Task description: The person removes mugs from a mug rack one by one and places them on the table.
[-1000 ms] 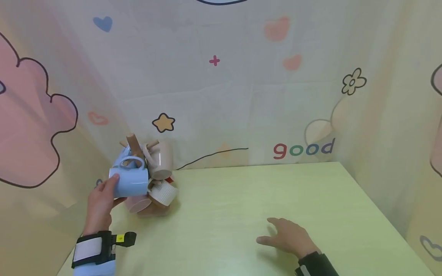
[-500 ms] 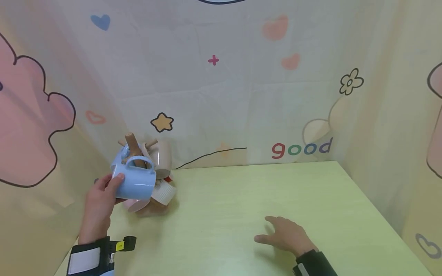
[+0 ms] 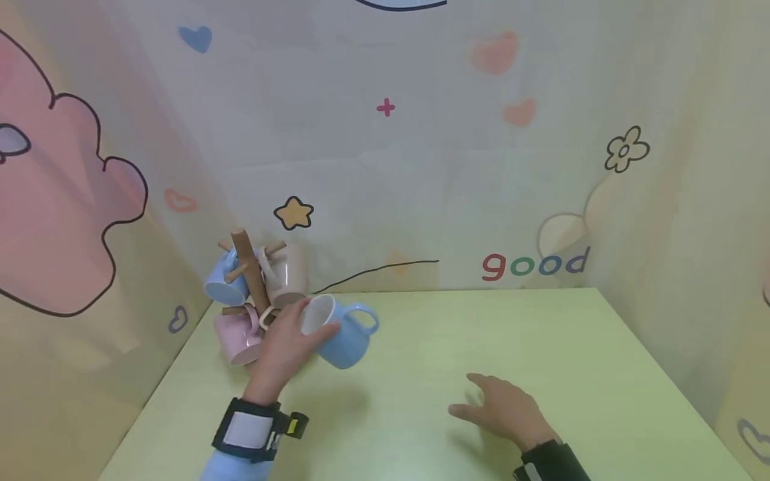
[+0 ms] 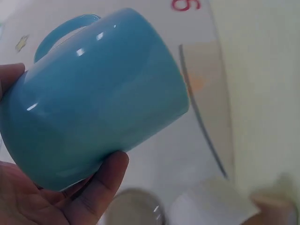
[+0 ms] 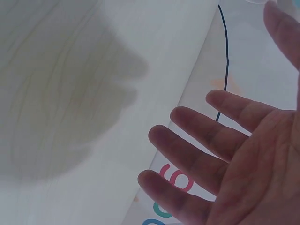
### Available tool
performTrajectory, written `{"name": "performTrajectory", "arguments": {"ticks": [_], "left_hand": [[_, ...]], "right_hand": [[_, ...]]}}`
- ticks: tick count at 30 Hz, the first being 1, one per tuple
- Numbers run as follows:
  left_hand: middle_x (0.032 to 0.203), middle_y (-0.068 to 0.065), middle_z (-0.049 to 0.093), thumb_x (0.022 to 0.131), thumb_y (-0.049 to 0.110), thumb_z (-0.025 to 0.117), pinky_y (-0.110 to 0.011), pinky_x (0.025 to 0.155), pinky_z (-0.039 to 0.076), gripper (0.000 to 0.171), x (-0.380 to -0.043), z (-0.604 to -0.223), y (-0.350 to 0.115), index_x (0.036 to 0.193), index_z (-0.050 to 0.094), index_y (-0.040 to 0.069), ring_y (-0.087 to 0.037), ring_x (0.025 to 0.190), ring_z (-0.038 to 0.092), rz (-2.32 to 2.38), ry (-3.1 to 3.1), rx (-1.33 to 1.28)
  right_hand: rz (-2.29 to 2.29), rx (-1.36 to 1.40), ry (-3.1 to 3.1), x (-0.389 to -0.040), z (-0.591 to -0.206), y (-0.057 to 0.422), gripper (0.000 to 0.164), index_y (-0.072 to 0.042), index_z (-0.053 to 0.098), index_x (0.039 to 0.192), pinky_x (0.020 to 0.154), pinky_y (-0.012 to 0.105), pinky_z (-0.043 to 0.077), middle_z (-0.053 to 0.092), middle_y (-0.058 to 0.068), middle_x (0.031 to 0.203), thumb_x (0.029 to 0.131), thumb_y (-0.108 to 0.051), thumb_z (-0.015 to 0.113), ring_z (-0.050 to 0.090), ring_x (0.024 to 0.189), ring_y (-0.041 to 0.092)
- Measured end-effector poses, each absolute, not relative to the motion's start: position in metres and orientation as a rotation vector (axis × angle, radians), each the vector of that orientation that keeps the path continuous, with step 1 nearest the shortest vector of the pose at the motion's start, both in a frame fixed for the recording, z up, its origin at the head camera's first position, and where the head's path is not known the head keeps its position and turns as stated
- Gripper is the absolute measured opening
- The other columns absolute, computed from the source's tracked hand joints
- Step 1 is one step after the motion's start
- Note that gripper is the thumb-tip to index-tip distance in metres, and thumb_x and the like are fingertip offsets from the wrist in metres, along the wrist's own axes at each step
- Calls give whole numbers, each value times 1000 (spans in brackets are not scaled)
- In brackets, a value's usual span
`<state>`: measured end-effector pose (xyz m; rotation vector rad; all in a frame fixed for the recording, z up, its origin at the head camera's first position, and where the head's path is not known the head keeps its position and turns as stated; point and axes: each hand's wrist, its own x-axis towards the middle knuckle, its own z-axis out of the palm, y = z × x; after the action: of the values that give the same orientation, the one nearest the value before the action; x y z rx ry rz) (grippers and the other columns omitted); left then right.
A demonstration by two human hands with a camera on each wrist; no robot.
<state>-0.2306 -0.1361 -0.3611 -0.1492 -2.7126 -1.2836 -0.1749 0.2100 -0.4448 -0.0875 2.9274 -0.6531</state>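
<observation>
My left hand [image 3: 283, 347] grips a light blue mug [image 3: 349, 341] by its body near the rim, thumb on one side and fingers on the other. The mug tilts, its mouth toward the hand and its handle pointing right. In the left wrist view the blue mug [image 4: 98, 98] fills much of the picture, above a blurred mug. Behind the hand stands a wooden mug tree [image 3: 246, 260] bearing a blue mug [image 3: 227, 280], a pink mug [image 3: 237, 337] and a cream mug [image 3: 289, 274]. My right hand [image 3: 505, 411] hovers over the table with fingers spread, holding nothing.
A pale green table [image 3: 421, 347] runs back to a patterned curtain [image 3: 385, 174] with hearts, a star and the word "good". Curtains also close off both sides. The mug tree stands near the table's left back corner.
My left hand has carried the blue mug rightward away from the front of the mug tree, turning it so its handle points right. The right hand stays about where it was.
</observation>
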Motion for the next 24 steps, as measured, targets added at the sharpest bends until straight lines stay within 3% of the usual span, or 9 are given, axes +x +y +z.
{"name": "performTrajectory", "arguments": {"ticks": [9,17,20,24], "left_hand": [[121,-12,58,77,44,81,-45,77,53,79,-241,-397,-78,138,51,5,-28,100,60,-1137,-2804,-472],[121,-10,58,73,36,85,-41,79,54,76,-247,-413,-36,135,54,7,-25,99,59,-970,-2868,-836],[125,-10,58,72,36,85,-37,80,54,77,-248,-415,-25,136,54,7,-23,100,59,-868,-2875,-913],[127,-11,57,71,37,85,-34,81,54,80,-245,-415,-17,138,53,6,-23,102,59,-800,-2885,-968]], "right_hand": [[-694,-112,2981,-175,-442,202,81,-4,58,136,96,61,44,62,18,129,82,-64,68,55,122,42],[-776,-163,3050,-178,-430,191,67,-6,63,130,77,49,54,69,10,116,82,-52,75,68,90,25],[-805,-183,3064,-178,-427,186,58,-8,67,124,73,46,54,71,6,109,83,-47,76,66,86,21],[-886,-277,3056,-176,-430,179,31,-13,73,106,64,35,49,70,-6,91,86,-36,76,57,73,11]]}}
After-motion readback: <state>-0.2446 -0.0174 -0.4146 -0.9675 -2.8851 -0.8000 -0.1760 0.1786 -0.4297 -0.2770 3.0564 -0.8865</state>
